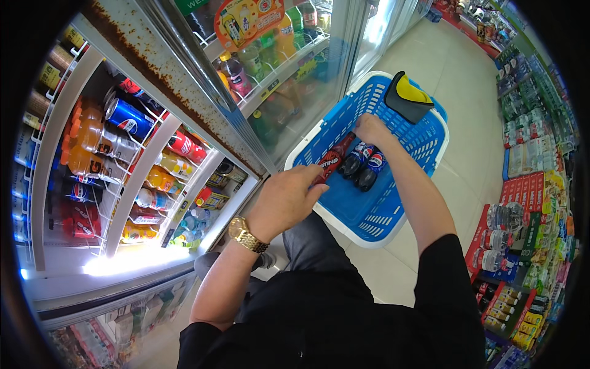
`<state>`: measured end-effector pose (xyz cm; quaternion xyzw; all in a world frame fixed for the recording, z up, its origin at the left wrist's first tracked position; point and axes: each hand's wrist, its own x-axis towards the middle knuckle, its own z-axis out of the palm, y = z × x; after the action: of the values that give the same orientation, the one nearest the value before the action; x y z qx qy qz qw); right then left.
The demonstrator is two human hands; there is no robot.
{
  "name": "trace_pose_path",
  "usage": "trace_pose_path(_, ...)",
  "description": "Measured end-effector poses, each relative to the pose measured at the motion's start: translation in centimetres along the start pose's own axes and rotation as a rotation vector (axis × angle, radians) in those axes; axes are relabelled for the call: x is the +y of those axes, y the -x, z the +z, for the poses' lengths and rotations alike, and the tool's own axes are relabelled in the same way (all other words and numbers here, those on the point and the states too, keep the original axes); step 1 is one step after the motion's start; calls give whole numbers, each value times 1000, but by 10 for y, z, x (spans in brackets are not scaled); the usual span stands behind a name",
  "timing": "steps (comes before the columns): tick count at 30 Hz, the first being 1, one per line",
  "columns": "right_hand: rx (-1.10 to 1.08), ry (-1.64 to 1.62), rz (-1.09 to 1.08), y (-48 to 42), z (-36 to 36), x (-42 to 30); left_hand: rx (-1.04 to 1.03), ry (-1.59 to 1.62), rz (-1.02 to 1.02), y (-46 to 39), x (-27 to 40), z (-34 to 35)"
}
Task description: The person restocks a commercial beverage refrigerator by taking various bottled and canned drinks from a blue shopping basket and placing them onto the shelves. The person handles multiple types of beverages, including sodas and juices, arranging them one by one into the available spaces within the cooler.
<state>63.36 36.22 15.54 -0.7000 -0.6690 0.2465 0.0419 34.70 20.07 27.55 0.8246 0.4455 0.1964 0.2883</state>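
A red Sting drink bottle [333, 159] lies slantwise over the inside of a blue plastic shopping basket [357, 207] with a white rim. My left hand [290, 196], wearing a gold-coloured wristwatch, has thumb and fingers around the bottle's lower end. The bottle's neck runs up to the curled fingers of my right hand [371, 129], which hide the cap. Beside it in the basket lie two dark Pepsi bottles, one [356, 159] nearer the Sting bottle and the other [372, 168] to its right. Both Pepsi caps are hidden under my right hand and wrist.
A lit drinks fridge [173, 122] with wire shelves stands open on the left. Its glass door [295, 87] is beside the basket. A grey and yellow pad [408, 99] covers part of the basket's far rim. Stocked shelves [530, 184] line the right side of the tiled floor [454, 106].
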Motion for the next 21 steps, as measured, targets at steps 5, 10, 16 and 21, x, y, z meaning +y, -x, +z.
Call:
trace_pose_path(5,-66,-152,217,-54,57,24,-54,3,39,-14,-10,23)
trace_pose_path(10,-60,-256,273,-66,86,25,-4,50,-30,-14,-26,36)
trace_pose_path(16,-110,-171,219,-77,91,43,10,91,-58,-28,-31,40)
trace_pose_path(21,-141,-343,246,-63,72,18,-64,42,-153,-43,-36,47)
